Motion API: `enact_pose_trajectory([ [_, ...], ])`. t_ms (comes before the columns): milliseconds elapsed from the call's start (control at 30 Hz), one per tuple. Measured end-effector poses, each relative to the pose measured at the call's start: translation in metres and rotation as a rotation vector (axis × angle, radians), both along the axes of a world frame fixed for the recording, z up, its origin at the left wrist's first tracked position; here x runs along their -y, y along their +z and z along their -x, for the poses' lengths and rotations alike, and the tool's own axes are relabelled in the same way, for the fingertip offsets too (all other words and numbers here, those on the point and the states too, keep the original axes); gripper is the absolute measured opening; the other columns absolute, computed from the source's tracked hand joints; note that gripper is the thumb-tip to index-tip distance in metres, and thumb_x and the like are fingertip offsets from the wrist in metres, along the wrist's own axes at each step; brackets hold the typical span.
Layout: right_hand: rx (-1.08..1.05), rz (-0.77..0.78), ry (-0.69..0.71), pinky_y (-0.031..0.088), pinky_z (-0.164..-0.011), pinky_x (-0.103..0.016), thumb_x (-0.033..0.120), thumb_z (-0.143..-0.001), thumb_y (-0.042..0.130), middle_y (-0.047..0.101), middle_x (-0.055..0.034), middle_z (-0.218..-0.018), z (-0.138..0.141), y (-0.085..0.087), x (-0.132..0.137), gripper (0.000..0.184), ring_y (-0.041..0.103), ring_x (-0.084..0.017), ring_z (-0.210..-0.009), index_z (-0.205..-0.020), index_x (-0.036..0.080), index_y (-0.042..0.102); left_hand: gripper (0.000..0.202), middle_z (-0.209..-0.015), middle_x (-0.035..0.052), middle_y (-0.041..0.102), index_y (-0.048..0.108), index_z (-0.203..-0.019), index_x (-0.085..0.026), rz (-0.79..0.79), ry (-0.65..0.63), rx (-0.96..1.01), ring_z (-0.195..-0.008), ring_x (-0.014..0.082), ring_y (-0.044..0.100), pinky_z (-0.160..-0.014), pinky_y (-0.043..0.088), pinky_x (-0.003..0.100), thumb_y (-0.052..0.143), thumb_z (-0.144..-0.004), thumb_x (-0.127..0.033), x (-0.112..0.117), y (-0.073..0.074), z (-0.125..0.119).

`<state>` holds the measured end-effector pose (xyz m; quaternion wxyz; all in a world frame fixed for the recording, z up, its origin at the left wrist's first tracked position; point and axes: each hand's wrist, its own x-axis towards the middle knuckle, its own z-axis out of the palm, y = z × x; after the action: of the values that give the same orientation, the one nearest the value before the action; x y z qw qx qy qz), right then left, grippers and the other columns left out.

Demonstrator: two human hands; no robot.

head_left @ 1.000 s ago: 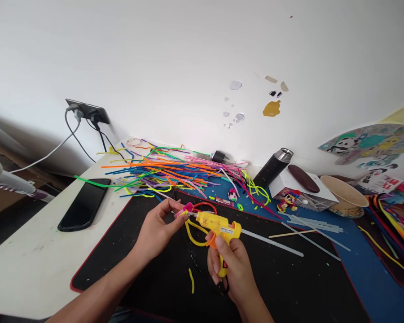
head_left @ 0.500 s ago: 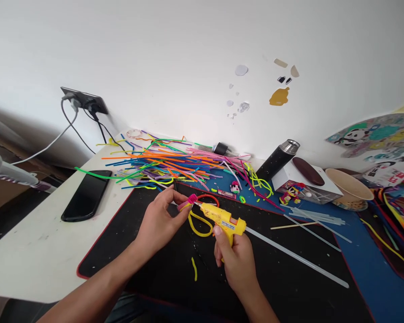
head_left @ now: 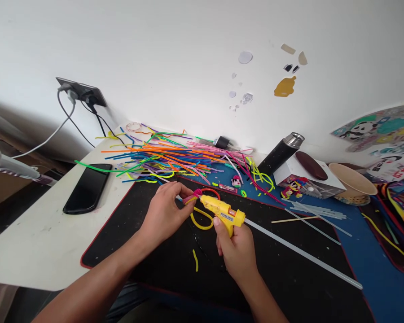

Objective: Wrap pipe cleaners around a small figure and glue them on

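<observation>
My right hand [head_left: 237,251] is wrapped round the grip of a yellow glue gun [head_left: 224,213], with a long clear glue stick [head_left: 303,253] trailing out of its back to the right. The gun's nozzle points left at a small pink piece [head_left: 195,194] pinched in the fingers of my left hand [head_left: 164,211]. A yellow pipe-cleaner loop [head_left: 202,220] and a red loop [head_left: 213,192] hang from that piece over the black mat [head_left: 148,264].
A pile of coloured pipe cleaners [head_left: 168,161] lies behind the hands. A black phone [head_left: 87,187] rests on the white desk at left. A black flask [head_left: 279,154], white box [head_left: 309,179], paper bowl [head_left: 352,181] and spare glue sticks [head_left: 316,211] sit at right. Plugs and cables [head_left: 79,94] hang on the wall.
Both hands have shifted a little right and toward the wall with the gun and the pink piece still together; the glue stick now reaches further across the mat.
</observation>
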<state>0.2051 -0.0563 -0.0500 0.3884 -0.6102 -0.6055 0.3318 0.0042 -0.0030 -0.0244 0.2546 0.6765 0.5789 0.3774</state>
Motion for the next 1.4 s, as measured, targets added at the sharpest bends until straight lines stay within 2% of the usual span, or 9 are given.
enact_pose_trajectory([
  [167, 0.039, -0.03, 0.004, 0.047, -0.05, -0.028, 0.06, -0.101, 0.054, 0.054, 0.0003, -0.041, -0.0004, 0.0048, -0.0029, 0.049, 0.064, -0.023, -0.049, -0.084, 0.021, 0.077, 0.006, -0.084, 0.0009, 0.074, 0.067, -0.082, -0.024, 0.001, -0.009, -0.043, -0.086, 0.0248, 0.067, -0.085, 0.047, 0.04, 0.072, -0.086, -0.026, -0.0024, -0.0001, -0.0005],
  [367, 0.089, -0.02, -0.003, 0.047, -0.05, -0.028, 0.061, -0.101, 0.053, 0.056, 0.0006, -0.042, -0.0011, 0.0048, -0.0033, 0.049, 0.063, -0.022, -0.048, -0.089, 0.02, 0.078, 0.004, -0.086, -0.0003, 0.076, 0.07, -0.083, -0.025, 0.033, 0.003, -0.03, -0.087, 0.0246, 0.068, -0.085, 0.048, 0.039, 0.072, -0.085, -0.028, -0.005, -0.0021, 0.0009],
  [733, 0.081, 0.008, 0.009, 0.043, -0.047, -0.027, 0.061, -0.101, 0.054, 0.052, 0.0019, -0.04, -0.0038, 0.0051, -0.0026, 0.049, 0.059, -0.02, -0.045, -0.084, 0.02, 0.076, 0.014, -0.088, 0.0031, 0.078, 0.073, -0.086, -0.024, 0.157, -0.009, 0.009, -0.087, 0.0251, 0.07, -0.075, 0.051, 0.036, 0.068, -0.086, -0.038, -0.0071, -0.0022, 0.0016],
  [967, 0.065, 0.01, 0.015, 0.037, -0.043, -0.027, 0.06, -0.101, 0.054, 0.045, 0.0045, -0.037, -0.006, 0.0024, -0.0019, 0.049, 0.052, -0.018, -0.039, -0.082, 0.02, 0.076, 0.009, -0.083, 0.0014, 0.078, 0.071, -0.082, -0.024, 0.12, -0.032, -0.03, -0.081, 0.0236, 0.07, -0.073, 0.051, 0.034, 0.07, -0.085, -0.033, -0.0076, 0.0001, 0.0007],
  [1267, 0.092, 0.0, 0.012, 0.042, -0.048, -0.029, 0.059, -0.1, 0.057, 0.052, 0.0007, -0.04, -0.0067, 0.004, -0.004, 0.046, 0.062, -0.023, -0.048, -0.082, 0.021, 0.077, 0.007, -0.083, 0.0016, 0.077, 0.067, -0.08, -0.024, 0.094, -0.045, -0.072, -0.082, 0.0246, 0.07, -0.076, 0.05, 0.036, 0.07, -0.085, -0.028, -0.0063, 0.0017, -0.0012],
  [1400, 0.108, -0.006, 0.02, 0.042, -0.048, -0.029, 0.059, -0.1, 0.056, 0.051, 0.0012, -0.038, -0.0073, 0.0045, -0.0051, 0.047, 0.062, -0.023, -0.048, -0.082, 0.022, 0.077, 0.006, -0.085, 0.0021, 0.076, 0.066, -0.081, -0.024, 0.044, -0.046, -0.124, -0.083, 0.0248, 0.069, -0.079, 0.049, 0.037, 0.069, -0.086, -0.023, -0.0054, -0.0014, -0.0015],
])
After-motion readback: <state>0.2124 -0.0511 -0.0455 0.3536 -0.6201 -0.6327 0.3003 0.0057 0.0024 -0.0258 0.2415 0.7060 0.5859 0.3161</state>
